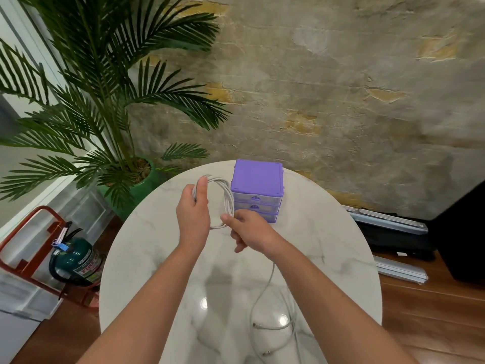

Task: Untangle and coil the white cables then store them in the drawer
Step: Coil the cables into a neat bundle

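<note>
the left hand (193,206) had its grip tight on the white cable coil (227,198). the right hand (246,232) pinched the loose cable to wind on. next: finish winding, then open the purple drawer box (256,179).

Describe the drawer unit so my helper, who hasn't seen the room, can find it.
On the round marble table, at its far edge by the wall, stands the drawer unit. It is a small cube with a purple top and clear stacked drawers, the only box there.

Only readable text: red "FIRE" on the white label of the green extinguisher (74,261), lower left of frame. Rest of that label too blurred. Its hanging tags are unreadable too.
</note>
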